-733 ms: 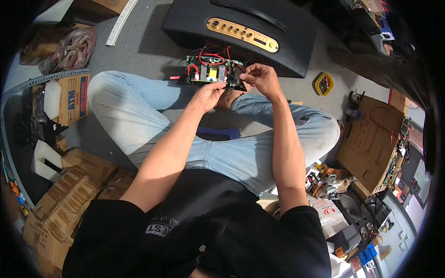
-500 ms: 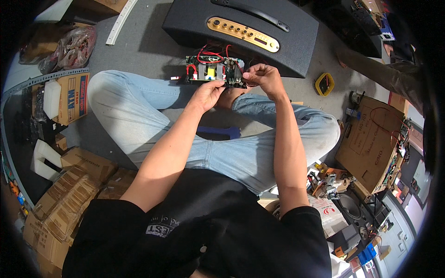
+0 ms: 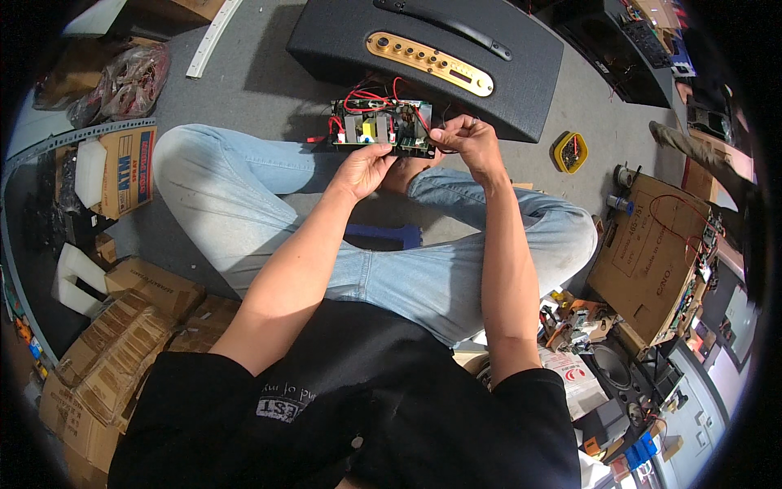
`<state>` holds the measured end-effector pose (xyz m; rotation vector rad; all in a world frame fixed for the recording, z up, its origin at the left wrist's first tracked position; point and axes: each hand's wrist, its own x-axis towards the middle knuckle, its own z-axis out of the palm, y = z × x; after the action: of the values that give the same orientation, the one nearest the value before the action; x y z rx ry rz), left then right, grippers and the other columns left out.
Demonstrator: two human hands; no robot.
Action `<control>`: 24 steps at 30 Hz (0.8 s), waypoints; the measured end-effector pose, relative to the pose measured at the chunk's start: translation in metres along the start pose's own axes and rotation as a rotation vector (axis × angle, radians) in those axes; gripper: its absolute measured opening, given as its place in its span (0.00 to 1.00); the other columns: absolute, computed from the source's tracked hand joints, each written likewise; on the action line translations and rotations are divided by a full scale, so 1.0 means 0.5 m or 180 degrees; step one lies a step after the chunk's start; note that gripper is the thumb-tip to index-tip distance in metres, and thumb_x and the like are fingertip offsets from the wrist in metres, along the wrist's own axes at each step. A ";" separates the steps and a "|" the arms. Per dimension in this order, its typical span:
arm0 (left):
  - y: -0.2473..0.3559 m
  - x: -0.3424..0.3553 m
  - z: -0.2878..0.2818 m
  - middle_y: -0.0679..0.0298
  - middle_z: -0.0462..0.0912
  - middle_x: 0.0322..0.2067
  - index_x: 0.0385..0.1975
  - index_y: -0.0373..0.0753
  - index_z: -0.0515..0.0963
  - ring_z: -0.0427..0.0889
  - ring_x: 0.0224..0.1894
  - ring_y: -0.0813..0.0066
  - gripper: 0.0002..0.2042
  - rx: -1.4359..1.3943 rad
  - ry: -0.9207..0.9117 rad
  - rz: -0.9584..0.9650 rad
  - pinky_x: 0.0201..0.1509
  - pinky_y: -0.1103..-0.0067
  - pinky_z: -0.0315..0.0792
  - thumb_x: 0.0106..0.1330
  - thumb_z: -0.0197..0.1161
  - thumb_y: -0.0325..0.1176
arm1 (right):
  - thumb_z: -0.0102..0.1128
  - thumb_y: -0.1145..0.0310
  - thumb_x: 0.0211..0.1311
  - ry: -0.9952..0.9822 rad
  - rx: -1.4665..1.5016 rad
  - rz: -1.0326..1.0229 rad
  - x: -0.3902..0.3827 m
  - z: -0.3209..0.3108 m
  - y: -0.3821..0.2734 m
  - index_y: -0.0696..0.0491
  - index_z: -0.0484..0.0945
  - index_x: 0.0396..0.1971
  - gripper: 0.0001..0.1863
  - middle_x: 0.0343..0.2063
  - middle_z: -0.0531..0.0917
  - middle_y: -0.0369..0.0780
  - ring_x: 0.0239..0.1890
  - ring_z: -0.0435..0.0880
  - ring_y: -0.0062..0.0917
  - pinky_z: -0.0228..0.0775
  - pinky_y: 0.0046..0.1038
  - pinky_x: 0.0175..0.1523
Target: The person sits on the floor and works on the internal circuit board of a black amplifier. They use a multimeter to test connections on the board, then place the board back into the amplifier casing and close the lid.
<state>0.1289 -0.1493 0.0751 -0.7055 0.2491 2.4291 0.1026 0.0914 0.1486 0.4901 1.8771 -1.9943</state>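
Wearer: black short-sleeved shirt [image 3: 391, 383] – pale lettering and a light block print [image 3: 281, 407] on the chest, one small round pale button-like disc [image 3: 357, 442] nearer the neck. Jeans [image 3: 236, 187] light blue, faded whitish-grey at the knees – stitched centre seam visible. Left hand [image 3: 361, 169], right hand [image 3: 475, 151] and forearms [image 3: 297, 261] bare
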 end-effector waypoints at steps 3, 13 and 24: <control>0.001 -0.001 0.006 0.56 0.79 0.54 0.57 0.31 0.72 0.81 0.58 0.65 0.21 -0.0033 -0.0020 0.0001 0.71 0.71 0.76 0.64 0.59 0.10 | 0.82 0.72 0.54 0.0012 -0.0010 -0.0035 0.001 0.003 0.001 0.54 0.80 0.27 0.13 0.22 0.85 0.35 0.23 0.79 0.14 0.65 0.19 0.28; -0.001 0.010 -0.008 0.51 0.78 0.57 0.60 0.27 0.69 0.79 0.61 0.60 0.22 -0.0115 -0.0021 0.0046 0.72 0.69 0.76 0.65 0.59 0.12 | 0.81 0.72 0.56 0.0122 0.0109 0.0093 -0.006 0.013 -0.011 0.55 0.81 0.27 0.12 0.24 0.88 0.39 0.24 0.81 0.16 0.66 0.19 0.29; -0.003 0.011 0.003 0.49 0.77 0.58 0.61 0.26 0.67 0.78 0.62 0.59 0.22 -0.0270 0.0021 0.0030 0.73 0.69 0.75 0.66 0.57 0.12 | 0.79 0.74 0.57 0.0184 -0.0110 0.0062 -0.006 0.011 -0.013 0.54 0.81 0.25 0.11 0.25 0.87 0.38 0.27 0.83 0.19 0.75 0.22 0.35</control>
<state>0.1252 -0.1448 0.0735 -0.7511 0.1529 2.4588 0.1022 0.0863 0.1558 0.5597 1.9304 -1.9515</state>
